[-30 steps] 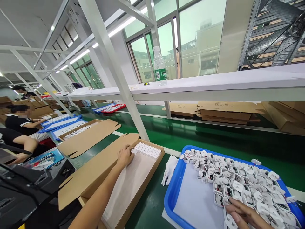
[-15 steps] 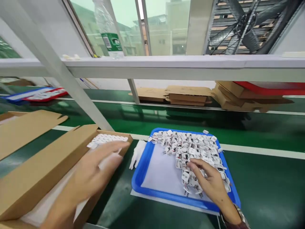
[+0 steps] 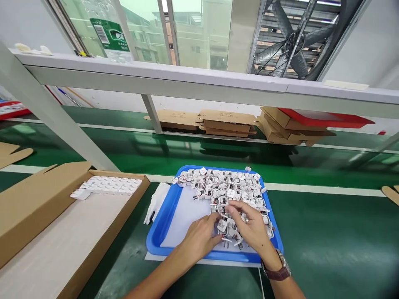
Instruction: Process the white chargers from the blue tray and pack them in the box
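Note:
A blue tray (image 3: pixel 157 236) holds many small white plastic plug parts (image 3: pixel 232 185), some with metal pins and thin wires showing. My right hand (image 3: pixel 252 228) is over the right half of the tray, thumb and fingertips closed round one small white plug part, which they mostly hide. Beside it, my left hand (image 3: pixel 201 236) reaches in from the left. Its thumb and forefinger are apart at the edge of the pile, close to the parts there. To the left, an opened cardboard box (image 3: pixel 116 228) contains rows of white pieces (image 3: pixel 109 184) at its far end.
A white glove (image 3: pixel 157 201) lies between box and tray on the green bench (image 3: pixel 327 232). A white slanted post (image 3: pixel 68 112) and crossbar (image 3: pixel 199 85) stand beyond. Flat cardboard boxes (image 3: pixel 227 118) and a red tray (image 3: pixel 330 120) sit behind; a plastic bottle (image 3: pixel 109 33) stands on the ledge.
My left hand has moved right, from above the cardboard box to the pile in the tray. My right hand stays at the pile. The view has turned, shifting the scene left.

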`<act>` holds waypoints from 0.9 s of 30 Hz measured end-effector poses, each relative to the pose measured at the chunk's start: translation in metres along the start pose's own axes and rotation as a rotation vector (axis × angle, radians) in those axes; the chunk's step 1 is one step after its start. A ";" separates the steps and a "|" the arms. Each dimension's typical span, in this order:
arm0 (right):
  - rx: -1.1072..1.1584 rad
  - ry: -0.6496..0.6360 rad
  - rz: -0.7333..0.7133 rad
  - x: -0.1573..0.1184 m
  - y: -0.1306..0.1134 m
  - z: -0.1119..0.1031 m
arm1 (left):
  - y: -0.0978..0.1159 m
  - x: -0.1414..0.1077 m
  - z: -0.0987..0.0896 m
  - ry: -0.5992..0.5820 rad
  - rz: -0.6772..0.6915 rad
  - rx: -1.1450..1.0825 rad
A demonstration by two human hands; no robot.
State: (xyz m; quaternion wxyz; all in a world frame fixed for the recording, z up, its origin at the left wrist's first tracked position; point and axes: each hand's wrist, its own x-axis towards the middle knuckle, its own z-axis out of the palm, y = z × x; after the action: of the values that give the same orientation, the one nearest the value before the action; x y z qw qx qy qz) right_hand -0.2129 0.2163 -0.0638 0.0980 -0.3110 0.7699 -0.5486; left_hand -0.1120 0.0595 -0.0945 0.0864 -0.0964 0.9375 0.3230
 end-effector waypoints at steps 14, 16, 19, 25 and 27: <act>-0.007 -0.024 -0.050 0.000 0.004 0.008 | -0.021 -0.018 -0.016 -0.078 0.127 -0.110; -0.015 -0.022 -0.053 0.000 0.004 0.009 | -0.012 -0.012 -0.005 -0.087 0.124 -0.019; -0.027 -0.017 -0.054 0.001 0.003 0.009 | -0.002 -0.005 0.010 -0.041 0.109 0.040; -0.027 -0.035 -0.059 0.000 0.004 0.005 | -0.016 -0.022 -0.006 -0.023 0.169 -0.136; -0.010 -0.055 -0.062 -0.001 0.006 0.004 | -0.026 -0.031 -0.023 0.017 0.205 -0.163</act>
State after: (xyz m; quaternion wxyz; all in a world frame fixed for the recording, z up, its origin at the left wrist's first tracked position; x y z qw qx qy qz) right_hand -0.2130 0.2150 -0.0710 0.1006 -0.3500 0.7598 -0.5386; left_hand -0.0783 0.0293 -0.0850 0.0368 -0.0097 0.9138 0.4044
